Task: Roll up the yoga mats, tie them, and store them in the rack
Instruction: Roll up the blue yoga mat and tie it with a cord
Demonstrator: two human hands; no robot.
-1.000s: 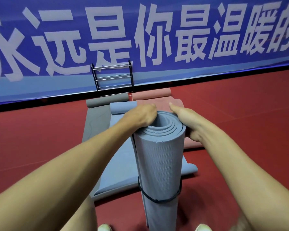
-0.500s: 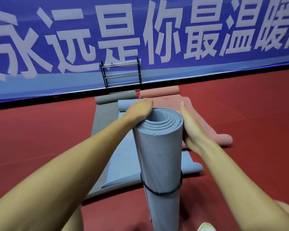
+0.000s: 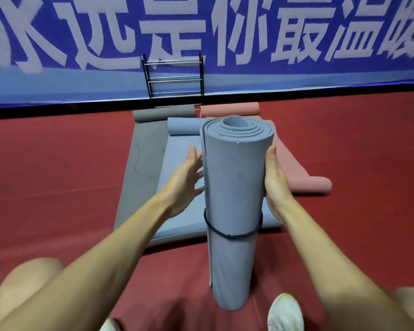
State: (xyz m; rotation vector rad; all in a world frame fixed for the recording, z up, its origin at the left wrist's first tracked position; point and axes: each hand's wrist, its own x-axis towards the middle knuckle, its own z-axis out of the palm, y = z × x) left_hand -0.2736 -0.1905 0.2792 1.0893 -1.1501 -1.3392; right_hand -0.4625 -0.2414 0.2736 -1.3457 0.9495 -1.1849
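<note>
A rolled blue-grey yoga mat (image 3: 234, 187) stands upright on the red floor, tied round its middle by a dark band (image 3: 232, 235). My left hand (image 3: 185, 180) lies against its left side with the fingers spread and straight. My right hand (image 3: 274, 182) presses flat on its right side, fingers pointing up. Behind it lie three partly unrolled mats: a grey mat (image 3: 144, 163), a blue mat (image 3: 179, 149) and a pink mat (image 3: 296, 168). The metal rack (image 3: 173, 77) stands by the banner wall with bare rails.
A blue banner (image 3: 296, 44) with large white characters covers the far wall. Red floor (image 3: 46, 175) spreads left and right of the mats. My knees (image 3: 26, 280) and a white shoe (image 3: 285, 314) show at the bottom edge.
Both hands slid down from the top rim of the roll to its sides. The left hand's fingers uncurled. The view came closer to the roll.
</note>
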